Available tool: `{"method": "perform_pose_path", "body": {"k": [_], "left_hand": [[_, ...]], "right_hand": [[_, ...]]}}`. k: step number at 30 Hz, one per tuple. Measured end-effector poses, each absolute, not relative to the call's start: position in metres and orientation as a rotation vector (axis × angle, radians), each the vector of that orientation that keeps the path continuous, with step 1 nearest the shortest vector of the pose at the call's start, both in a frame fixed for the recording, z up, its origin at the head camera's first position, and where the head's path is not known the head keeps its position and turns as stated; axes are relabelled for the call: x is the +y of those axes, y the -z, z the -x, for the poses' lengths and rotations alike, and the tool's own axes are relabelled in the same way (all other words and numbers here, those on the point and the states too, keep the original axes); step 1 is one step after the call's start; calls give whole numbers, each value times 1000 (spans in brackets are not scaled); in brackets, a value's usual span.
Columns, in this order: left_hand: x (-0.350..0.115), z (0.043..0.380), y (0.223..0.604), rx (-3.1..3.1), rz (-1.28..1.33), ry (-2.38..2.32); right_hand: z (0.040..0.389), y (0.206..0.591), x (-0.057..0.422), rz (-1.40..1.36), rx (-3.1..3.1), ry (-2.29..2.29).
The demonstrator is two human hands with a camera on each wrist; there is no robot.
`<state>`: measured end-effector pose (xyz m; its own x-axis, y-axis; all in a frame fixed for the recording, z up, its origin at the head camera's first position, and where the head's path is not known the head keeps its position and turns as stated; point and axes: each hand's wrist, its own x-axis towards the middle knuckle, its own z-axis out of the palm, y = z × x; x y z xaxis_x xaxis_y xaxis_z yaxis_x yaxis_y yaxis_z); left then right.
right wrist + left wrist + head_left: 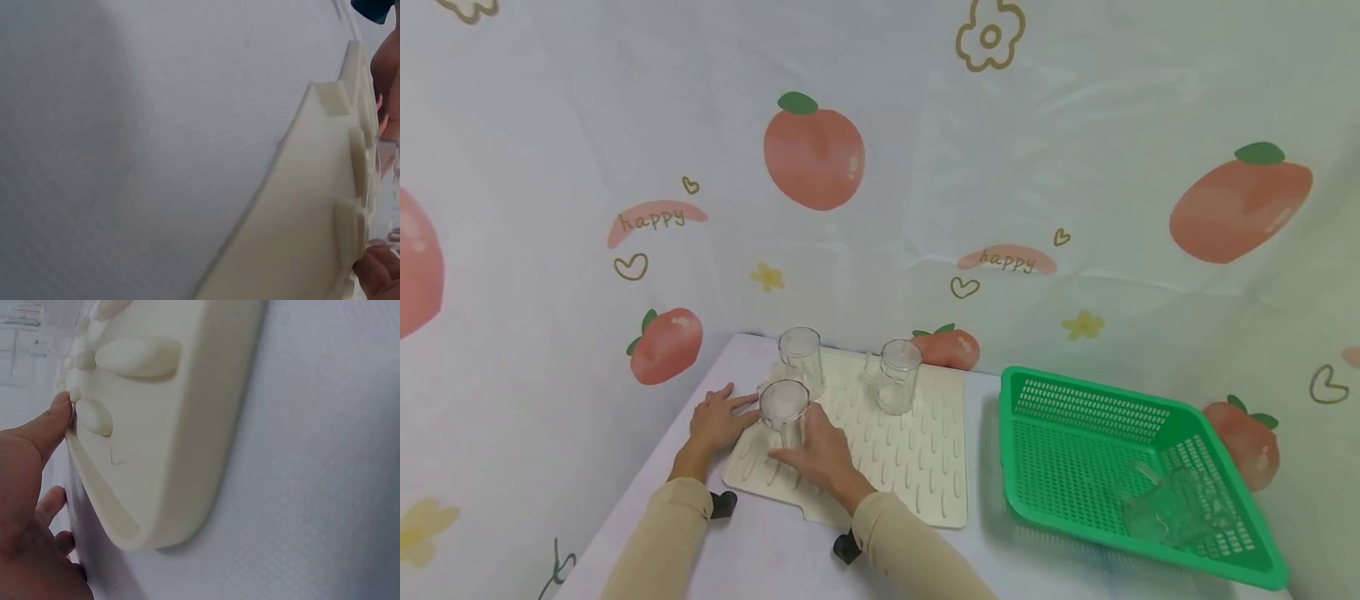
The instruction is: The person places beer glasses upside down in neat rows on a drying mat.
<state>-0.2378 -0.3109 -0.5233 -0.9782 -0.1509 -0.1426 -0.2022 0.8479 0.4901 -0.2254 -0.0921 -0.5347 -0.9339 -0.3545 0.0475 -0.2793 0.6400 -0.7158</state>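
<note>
We see three clear mugs (898, 383) standing on a cream mat (936, 475), whose raised ridges probably lift them so air can pass beneath, while at least one more mug (1165, 512) lies in the green basket (1150, 562) at the right. The person's right hand (825, 450) curls fingers and thumb round the near mug (784, 406), likely to keep it steady, and the left hand (718, 422), loosely spread, touches the mat's edge with its thumb, perhaps bracing it
</note>
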Motion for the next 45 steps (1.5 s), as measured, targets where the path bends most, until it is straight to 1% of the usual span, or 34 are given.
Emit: {"method": "perform_pose_path", "body": {"k": [15, 21, 31, 37, 45], "left_hand": [[-303, 239, 523, 2920, 279, -842], [-304, 237, 525, 2877, 314, -915], [-304, 236, 529, 2878, 300, -909], [-307, 235, 531, 2855, 313, -914], [-316, 237, 537, 2849, 317, -936]], "right_hand": [[229, 531, -86, 496, 2827, 984], [229, 533, -86, 472, 2783, 1027], [226, 536, -86, 466, 2795, 1043], [223, 536, -86, 488, 2743, 1105], [224, 533, -84, 596, 2692, 1178]]}}
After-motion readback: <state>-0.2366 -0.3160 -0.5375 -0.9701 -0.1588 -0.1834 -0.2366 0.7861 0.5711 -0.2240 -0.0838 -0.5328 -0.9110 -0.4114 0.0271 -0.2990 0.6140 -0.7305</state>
